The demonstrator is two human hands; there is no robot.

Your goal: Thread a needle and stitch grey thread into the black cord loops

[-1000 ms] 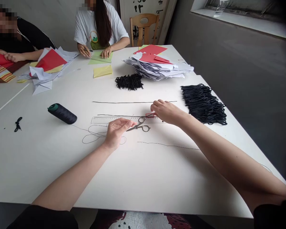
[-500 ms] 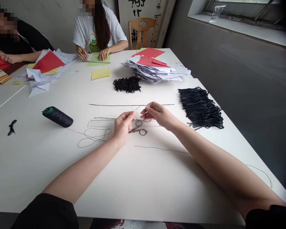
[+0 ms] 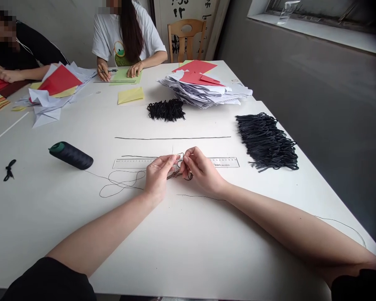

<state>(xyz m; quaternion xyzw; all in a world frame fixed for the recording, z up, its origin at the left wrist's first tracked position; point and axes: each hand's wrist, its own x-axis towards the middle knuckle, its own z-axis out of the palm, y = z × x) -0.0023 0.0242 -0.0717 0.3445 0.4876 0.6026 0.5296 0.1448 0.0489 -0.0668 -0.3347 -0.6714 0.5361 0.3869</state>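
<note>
My left hand [image 3: 158, 174] and my right hand [image 3: 201, 170] meet just in front of the clear ruler [image 3: 221, 162]. Both pinch a thin black thread [image 3: 119, 183] between thumb and fingers; a short end sticks up between them. The thread trails left in loops across the white table [image 3: 163, 242] to a dark spool with a green top [image 3: 70, 155]. Small scissors [image 3: 178, 173] lie under the hands, mostly hidden.
Cut black threads [image 3: 172, 137] lie beyond the ruler. Piles of black cord sit at the right [image 3: 266, 141] and middle back [image 3: 166, 110]. Paper stacks [image 3: 203, 88] and coloured sheets [image 3: 130, 95] cover the far side, where two other people work. A wooden chair [image 3: 186, 37] stands behind.
My right hand left the ruler's red item and came to my left hand. Both hands then moved down towards me, close together over the scissors, pinching the thread.
</note>
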